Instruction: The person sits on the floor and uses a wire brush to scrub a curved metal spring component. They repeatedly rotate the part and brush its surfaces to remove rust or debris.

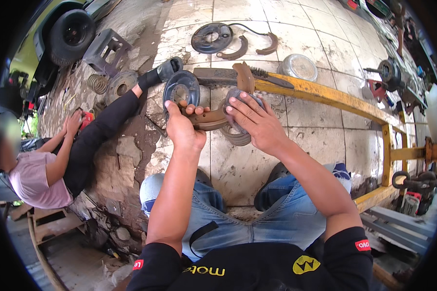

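Observation:
My left hand [185, 127] is wrapped around one end of a curved brown brake shoe [210, 121]. My right hand [258, 120] presses with nearly flat fingers on a dark grey piece [232, 95] at the shoe's other end; whether it is cloth, abrasive sheet or stone I cannot tell. Beneath it shows a grey ribbed round part [238, 138], partly hidden. A black brake backing plate [183, 80] stands just beyond my left hand. Another brake shoe [245, 77] rests upright on the yellow beam, beside a wire brush [276, 81].
On the tiled floor [315, 145] lie another backing plate [204, 44] with a cable, two brake shoes [235, 51] and a round metal cover [298, 67]. A yellow metal frame [340, 103] crosses to the right. At left, a seated person's leg [107, 121] reaches close.

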`<state>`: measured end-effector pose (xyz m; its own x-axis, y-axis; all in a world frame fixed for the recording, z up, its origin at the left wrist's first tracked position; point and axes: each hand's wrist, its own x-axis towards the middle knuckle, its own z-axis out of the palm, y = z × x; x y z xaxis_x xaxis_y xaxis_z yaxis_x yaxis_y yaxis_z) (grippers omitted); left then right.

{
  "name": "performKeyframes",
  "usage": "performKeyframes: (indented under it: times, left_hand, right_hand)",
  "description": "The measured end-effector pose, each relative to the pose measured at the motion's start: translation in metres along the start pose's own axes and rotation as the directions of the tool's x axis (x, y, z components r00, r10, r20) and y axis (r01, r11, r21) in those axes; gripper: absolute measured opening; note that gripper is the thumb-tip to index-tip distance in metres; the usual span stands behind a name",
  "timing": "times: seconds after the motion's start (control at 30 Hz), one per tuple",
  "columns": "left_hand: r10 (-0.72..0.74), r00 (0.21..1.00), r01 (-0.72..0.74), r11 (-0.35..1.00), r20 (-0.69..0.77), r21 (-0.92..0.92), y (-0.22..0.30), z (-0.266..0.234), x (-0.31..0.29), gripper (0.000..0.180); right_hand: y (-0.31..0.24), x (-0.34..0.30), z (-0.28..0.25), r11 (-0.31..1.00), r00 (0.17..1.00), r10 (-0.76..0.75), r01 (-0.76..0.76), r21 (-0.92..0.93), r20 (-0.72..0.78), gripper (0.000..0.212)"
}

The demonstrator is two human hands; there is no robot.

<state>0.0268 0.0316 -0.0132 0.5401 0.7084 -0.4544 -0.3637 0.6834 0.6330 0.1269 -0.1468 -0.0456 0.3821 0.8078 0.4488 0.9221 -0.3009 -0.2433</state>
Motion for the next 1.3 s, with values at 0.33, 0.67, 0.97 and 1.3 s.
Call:
performKeyframes:
  times: [0.33, 0.67, 0.97, 1.3]
  left_hand:
    - [0.011, 0.998, -0.013, 0.999, 0.054, 0.03, 0.005, -0.001, 0.0, 0.044]
    - [-0.012, 1.0, 0.011, 0.999, 0.01, 0.03, -0.001, -0.001, -0.003, 0.044]
    - [-0.042, 0.998, 0.04, 0.998, 0.038, 0.04, 0.0, -0.003, 0.001, 0.044]
    - [-0.09, 0.991, 0.078, 0.989, 0.097, 0.125, 0.008, 0.0, -0.008, 0.045]
  right_hand:
    - [0.009, -0.006, 0.006, 0.993, 0.995, -0.09, 0.087, 0.078, 0.033, 0.066]
    - [0.006, -0.005, 0.003, 0.998, 0.994, -0.068, 0.066, 0.025, 0.085, 0.065]
    - [0.006, -0.002, -0.008, 0.995, 0.999, -0.03, 0.029, 0.093, 0.011, 0.057]
    - [0.057, 0.006, -0.013, 0.967, 0.963, 0.254, -0.254, 0.007, -0.085, 0.065]
